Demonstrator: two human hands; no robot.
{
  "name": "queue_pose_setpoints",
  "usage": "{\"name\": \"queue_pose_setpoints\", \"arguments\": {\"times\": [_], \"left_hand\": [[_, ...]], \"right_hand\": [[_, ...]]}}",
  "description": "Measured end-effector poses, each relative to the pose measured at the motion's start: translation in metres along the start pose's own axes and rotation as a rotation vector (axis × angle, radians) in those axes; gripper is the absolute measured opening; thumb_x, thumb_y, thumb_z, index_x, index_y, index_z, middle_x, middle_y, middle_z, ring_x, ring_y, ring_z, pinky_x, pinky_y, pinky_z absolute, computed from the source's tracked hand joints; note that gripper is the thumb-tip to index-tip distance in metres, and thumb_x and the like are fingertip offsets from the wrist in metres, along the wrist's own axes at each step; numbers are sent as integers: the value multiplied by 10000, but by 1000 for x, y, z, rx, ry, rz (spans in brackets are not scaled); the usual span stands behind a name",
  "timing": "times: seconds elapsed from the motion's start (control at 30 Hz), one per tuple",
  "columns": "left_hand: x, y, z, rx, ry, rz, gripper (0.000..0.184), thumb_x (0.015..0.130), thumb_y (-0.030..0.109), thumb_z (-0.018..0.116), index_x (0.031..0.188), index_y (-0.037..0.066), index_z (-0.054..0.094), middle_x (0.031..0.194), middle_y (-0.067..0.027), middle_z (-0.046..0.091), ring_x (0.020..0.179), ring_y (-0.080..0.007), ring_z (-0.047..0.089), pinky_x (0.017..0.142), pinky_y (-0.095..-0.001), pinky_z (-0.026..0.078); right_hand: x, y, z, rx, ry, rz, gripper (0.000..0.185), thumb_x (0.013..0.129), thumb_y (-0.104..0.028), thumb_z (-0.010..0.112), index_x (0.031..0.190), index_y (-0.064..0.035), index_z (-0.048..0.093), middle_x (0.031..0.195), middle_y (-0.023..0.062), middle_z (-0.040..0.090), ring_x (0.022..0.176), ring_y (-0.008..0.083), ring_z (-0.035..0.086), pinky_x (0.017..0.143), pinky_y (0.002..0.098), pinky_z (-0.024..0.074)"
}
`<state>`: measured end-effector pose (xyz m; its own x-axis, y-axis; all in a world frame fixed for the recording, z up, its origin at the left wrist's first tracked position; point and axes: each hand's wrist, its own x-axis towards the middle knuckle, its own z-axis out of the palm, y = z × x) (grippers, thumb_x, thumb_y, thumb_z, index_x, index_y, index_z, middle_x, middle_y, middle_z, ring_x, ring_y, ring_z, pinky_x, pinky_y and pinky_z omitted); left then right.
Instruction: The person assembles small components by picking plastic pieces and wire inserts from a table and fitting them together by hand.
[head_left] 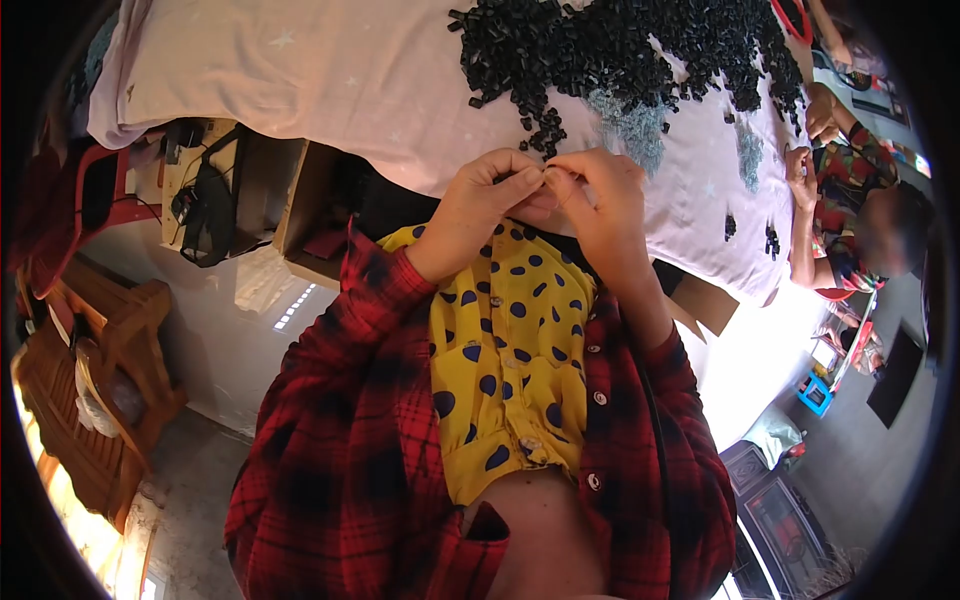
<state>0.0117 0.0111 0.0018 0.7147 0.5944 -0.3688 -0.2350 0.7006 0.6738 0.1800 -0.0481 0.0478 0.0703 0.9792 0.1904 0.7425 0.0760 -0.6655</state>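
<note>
Both of my hands meet at the near edge of the cloth-covered table (330, 90), fingertips touching. My left hand (482, 208) is closed in a pinch, thumb against the fingers. My right hand (607, 205) pinches at the same spot, where a tiny dark bit shows between the fingertips; it is too small to name. Just beyond them lies a large heap of small black pieces (570, 50), with a few loose ones close to my fingers. A pile of thin grey-blue pieces (630, 130) lies beside the heap.
At the right, another person (850, 190) sits by the table with both hands near its edge. A second grey-blue pile (750, 155) and small black clusters (730, 227) lie on the cloth. Left are an open cardboard box (300, 205), a red chair (85, 215) and wooden furniture (120, 350).
</note>
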Motion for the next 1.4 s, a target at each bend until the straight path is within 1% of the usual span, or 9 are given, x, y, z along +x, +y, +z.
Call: {"name": "queue_pose_setpoints", "arguments": {"times": [0.1, 0.27, 0.6, 0.7, 0.9, 0.93, 1.0, 1.13, 1.4], "left_hand": [[-1, 6, -7, -69, 10, -61, 229, 1061, 206, 576, 1101, -14, 626, 1020, -110, 713, 933, -181, 712, 867, -305, 589], [-6, 9, -25, 5, 67, -81, 218, 1055, 196, 588, 1108, -12, 629, 1039, -141, 721, 920, -199, 720, 868, -314, 592], [-11, 8, -29, -49, 56, -88, 145, 1011, 119, 651, 1102, 7, 643, 1023, -125, 728, 904, -193, 724, 850, -307, 597], [-9, 4, -29, -36, 35, -89, 151, 1027, 139, 628, 1097, 7, 645, 1025, -127, 730, 909, -196, 726, 844, -306, 600], [-7, 3, -29, -41, -20, -138, 213, 1057, 193, 578, 1103, -3, 649, 1049, -146, 732, 920, -211, 731, 843, -321, 605], [-7, 3, -28, -40, -22, -142, 213, 1057, 193, 578, 1103, -3, 649, 1049, -146, 732, 920, -211, 731, 843, -321, 605], [-7, 3, -26, -35, 1, -143, 201, 1049, 180, 589, 1102, -3, 652, 1052, -152, 733, 931, -218, 734, 847, -323, 606], [-6, 2, -27, -55, -11, -132, 188, 1043, 167, 595, 1098, -3, 653, 1050, -155, 735, 938, -223, 737, 850, -324, 607], [-7, 2, -28, -100, -1, -138, 170, 1041, 153, 594, 1098, 4, 655, 1044, -155, 739, 931, -222, 741, 851, -325, 609]], "right_hand": [[8, 14, 8, 310, 37, 209, 111, 916, -139, 709, 994, -60, 700, 889, 48, 682, 782, 203, 633, 865, 328, 406], [23, 29, 26, -113, 25, -36, 74, 906, -135, 693, 979, -122, 689, 878, 11, 669, 806, 218, 625, 925, 407, 365], [31, 42, 27, -176, 63, -111, 169, 916, -116, 675, 1081, -129, 710, 924, 18, 688, 885, 224, 634, 931, 401, 376], [24, 50, 13, -96, 202, -37, 158, 914, -14, 664, 1054, -35, 734, 911, 111, 714, 750, 219, 664, 698, 315, 511], [-5, 57, 3, 21, 273, 141, 120, 910, 1, 671, 1018, -15, 721, 859, 97, 691, 720, 186, 639, 658, 304, 506], [-11, 59, 6, 21, 275, 146, 120, 910, 1, 671, 1018, -15, 721, 859, 97, 691, 720, 186, 639, 658, 304, 506], [-20, 60, 10, 31, 121, 159, 89, 895, -77, 699, 979, -104, 686, 891, 38, 672, 768, 197, 619, 872, 378, 390], [-28, 48, 18, -176, -7, 21, 148, 893, -108, 673, 1039, -129, 687, 931, 19, 646, 898, 194, 607, 923, 421, 330], [-28, 39, 19, -307, 20, -99, 245, 890, -49, 673, 1110, -135, 740, 875, -7, 609, 836, 164, 602, 906, 384, 327]]}}
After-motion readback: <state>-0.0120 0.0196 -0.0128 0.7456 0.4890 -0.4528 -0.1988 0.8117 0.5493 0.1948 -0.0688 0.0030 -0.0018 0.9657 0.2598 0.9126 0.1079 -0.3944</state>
